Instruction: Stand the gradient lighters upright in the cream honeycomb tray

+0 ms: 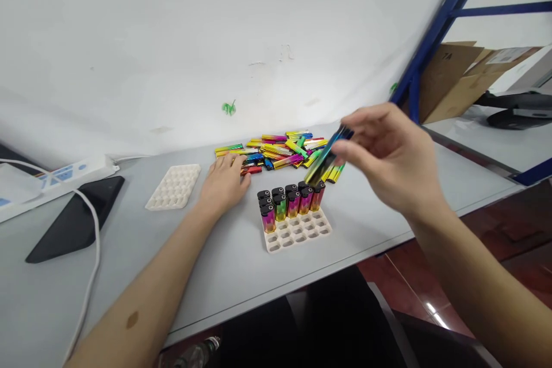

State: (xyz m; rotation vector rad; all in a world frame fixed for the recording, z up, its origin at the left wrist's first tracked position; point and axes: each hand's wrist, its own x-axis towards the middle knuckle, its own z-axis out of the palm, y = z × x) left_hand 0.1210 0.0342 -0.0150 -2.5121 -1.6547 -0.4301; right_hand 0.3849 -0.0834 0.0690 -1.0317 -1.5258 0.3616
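My right hand (383, 149) pinches a shiny blue-and-yellow lighter (326, 156), tilted, above the back right of a white tray. That tray (297, 236) has upright black-topped lighters (293, 204) in its back rows and in one front-left slot; bare slots show at the front. My left hand (226, 181) rests at the left edge of a heap of colourful metallic lighters (276, 152), fingers over several of them; whether it grips one is hidden.
An unfilled white tray (175, 187) lies at the left. Beyond it are a black tablet (77, 218), a power strip (77, 175) and a white cable (95, 241). Cardboard boxes (457, 77) stand behind a blue metal frame (435, 17) at the right.
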